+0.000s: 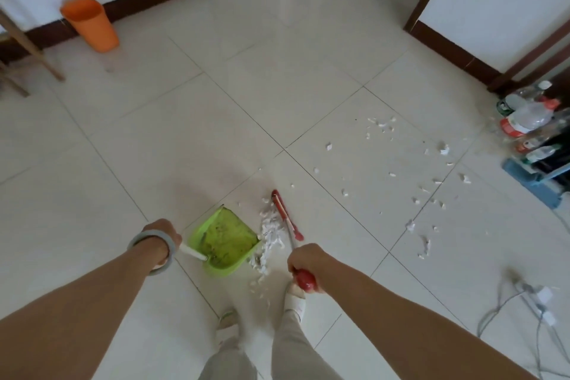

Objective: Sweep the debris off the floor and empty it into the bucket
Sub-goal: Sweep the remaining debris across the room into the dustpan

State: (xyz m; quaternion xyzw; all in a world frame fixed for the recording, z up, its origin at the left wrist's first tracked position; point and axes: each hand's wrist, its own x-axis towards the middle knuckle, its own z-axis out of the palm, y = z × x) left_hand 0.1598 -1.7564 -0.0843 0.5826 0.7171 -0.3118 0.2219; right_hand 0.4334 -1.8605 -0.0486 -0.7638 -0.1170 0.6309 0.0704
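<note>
Head view: at lower centre, the green dustpan [224, 241] is held by its white handle in the left hand [163, 236], fingers closed. The red broom [285, 215] is gripped by the right hand [305, 259], against the white debris pile [270, 237]. Scraps [425, 191] are scattered at centre right. The orange bucket [89, 23] stands upper left.

No readable text anywhere. The plastic bottles [527, 120] by the floor's right edge carry red and green labels, but the print is too blurred and small to make out. No brands, numbers or signs legible on anything else.
</note>
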